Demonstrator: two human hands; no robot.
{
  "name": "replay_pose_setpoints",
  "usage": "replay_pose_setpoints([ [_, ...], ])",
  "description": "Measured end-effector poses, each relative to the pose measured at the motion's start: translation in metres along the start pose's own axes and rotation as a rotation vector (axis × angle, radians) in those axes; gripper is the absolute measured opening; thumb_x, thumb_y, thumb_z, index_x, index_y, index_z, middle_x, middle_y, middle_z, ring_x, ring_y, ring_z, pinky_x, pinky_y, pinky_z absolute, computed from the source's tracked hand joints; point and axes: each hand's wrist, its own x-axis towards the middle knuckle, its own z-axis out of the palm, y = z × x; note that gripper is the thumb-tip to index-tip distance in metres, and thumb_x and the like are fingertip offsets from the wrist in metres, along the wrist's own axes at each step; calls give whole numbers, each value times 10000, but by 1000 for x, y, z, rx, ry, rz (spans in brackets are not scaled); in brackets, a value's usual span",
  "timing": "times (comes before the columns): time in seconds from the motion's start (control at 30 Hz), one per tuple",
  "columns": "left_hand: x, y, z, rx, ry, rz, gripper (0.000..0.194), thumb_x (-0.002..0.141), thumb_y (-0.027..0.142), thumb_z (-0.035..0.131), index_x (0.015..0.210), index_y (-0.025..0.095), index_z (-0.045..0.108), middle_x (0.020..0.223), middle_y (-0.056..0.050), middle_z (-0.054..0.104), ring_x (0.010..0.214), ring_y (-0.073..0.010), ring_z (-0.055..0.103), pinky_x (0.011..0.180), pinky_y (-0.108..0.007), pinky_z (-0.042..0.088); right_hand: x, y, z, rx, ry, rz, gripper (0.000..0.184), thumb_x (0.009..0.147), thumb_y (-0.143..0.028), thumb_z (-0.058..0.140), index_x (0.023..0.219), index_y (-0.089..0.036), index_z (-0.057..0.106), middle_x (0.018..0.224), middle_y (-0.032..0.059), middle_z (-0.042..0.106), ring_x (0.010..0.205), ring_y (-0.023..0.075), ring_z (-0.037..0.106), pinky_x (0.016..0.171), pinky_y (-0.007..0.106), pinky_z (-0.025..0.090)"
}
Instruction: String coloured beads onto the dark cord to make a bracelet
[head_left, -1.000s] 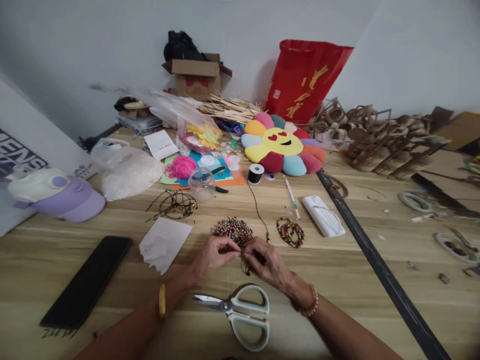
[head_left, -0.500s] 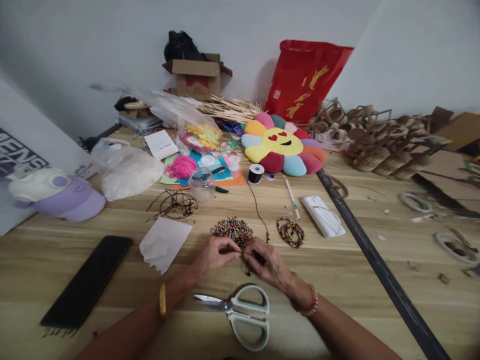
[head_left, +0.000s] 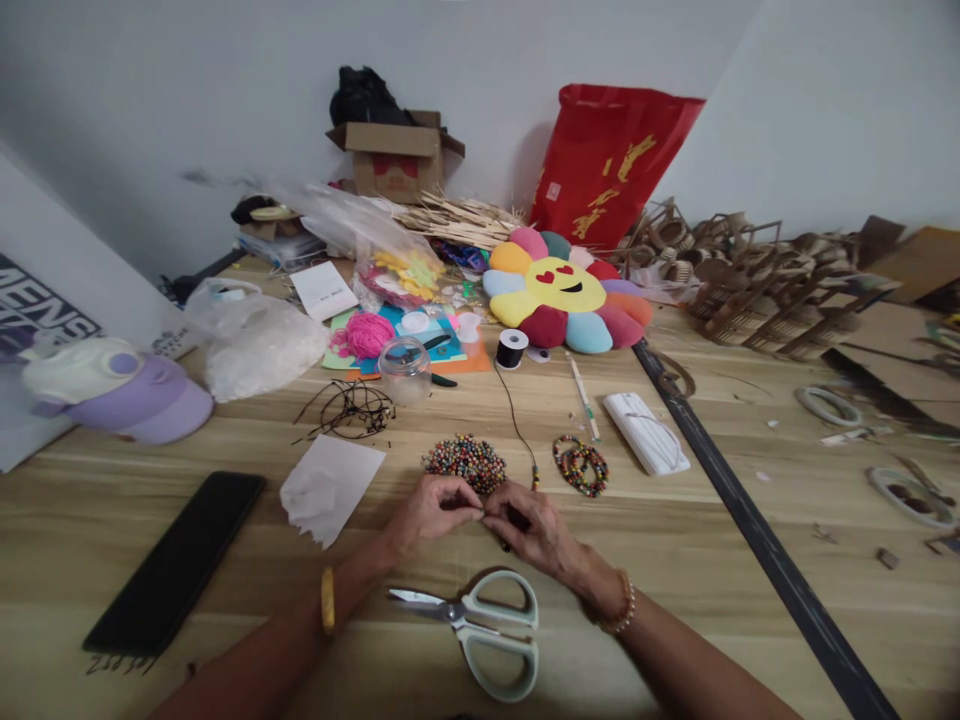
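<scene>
My left hand (head_left: 433, 510) and my right hand (head_left: 529, 522) meet fingertip to fingertip on the wooden table (head_left: 675, 560), both pinched on a thin black cord (head_left: 517, 425). The cord runs back to a black spool (head_left: 512, 347). What the left fingertips pinch besides the cord is too small to make out. A heap of coloured beads (head_left: 465, 460) lies just beyond my hands. Beaded bracelets (head_left: 580, 464) rest to the right of the heap. Grey-handled scissors (head_left: 480, 622) lie between my forearms.
A black phone (head_left: 176, 560), white tissue (head_left: 328, 484), tangled black wire (head_left: 346, 408) and a purple cap (head_left: 124, 390) lie left. A white packet (head_left: 646, 430) and long dark strip (head_left: 750, 520) lie right. A flower cushion (head_left: 564, 292), red bag (head_left: 609, 160), cardboard box (head_left: 397, 155) stand behind.
My right hand has shifted slightly toward the left hand and the cord end under it has moved a little; otherwise nothing has changed.
</scene>
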Motion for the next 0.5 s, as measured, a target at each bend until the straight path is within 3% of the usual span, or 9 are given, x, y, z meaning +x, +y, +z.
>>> replay_pose_setpoints([
  [0.3, 0, 4, 0, -19, -20, -20, 91, 715, 227, 691, 694, 138, 695, 684, -29, 696, 649, -145, 593, 623, -240, 451, 1, -3, 0, -11, -8, -42, 76, 948, -247, 552, 925, -184, 587, 776, 34, 614, 679, 144, 565, 620, 252, 466],
  [0.5, -1, 3, -3, 26, -15, 48, 114, 736, 242, 699, 701, 133, 701, 711, -46, 705, 688, -161, 605, 652, -247, 465, 6, -16, -4, 2, -40, -72, 47, 912, -210, 540, 870, -189, 540, 759, 32, 581, 655, 143, 533, 581, 249, 437],
])
